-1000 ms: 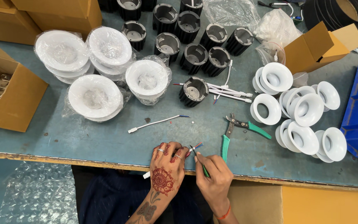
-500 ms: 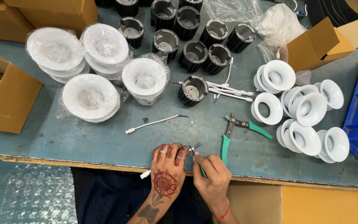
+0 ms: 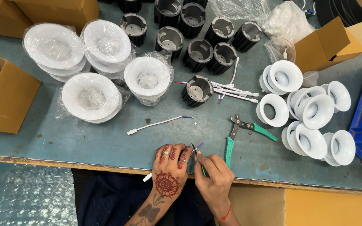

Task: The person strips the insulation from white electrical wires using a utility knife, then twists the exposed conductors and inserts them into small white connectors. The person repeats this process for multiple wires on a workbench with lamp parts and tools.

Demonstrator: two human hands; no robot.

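At the near edge of the blue-grey worktable (image 3: 84,138), the left hand (image 3: 169,171) grips a thin white cable with a small plug (image 3: 147,177). Its long axis runs from the plug at lower left up to bared coloured wire tips at upper right, the middle hidden under the fingers. The right hand (image 3: 213,178) pinches a slim green tool (image 3: 203,170) at those tips; its working end is too small to make out. Green-handled pliers (image 3: 243,133) lie just beside.
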